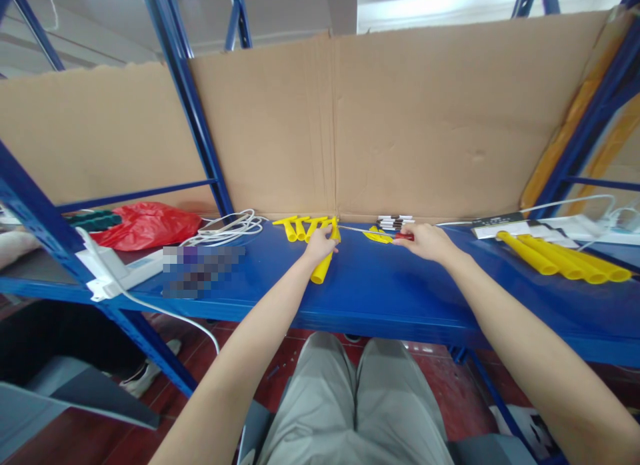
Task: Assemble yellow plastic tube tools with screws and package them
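On the blue shelf, my left hand is closed round a yellow tubular piece, whose open round end points toward me. My right hand grips the red handle of a screwdriver. The tool's thin metal shaft runs left to the upper end of the yellow piece; exactly where its tip sits is too small to tell. Several yellow T-shaped pieces stand in a row just left of my left hand. Between my hands, near the cardboard, are small flat yellow parts and several black-and-white sticks.
Several yellow tubes lie at the right. At the left are a red plastic bag, coiled white cable and a white power strip. Cardboard stands behind, between blue posts. A person's leg shows at lower left.
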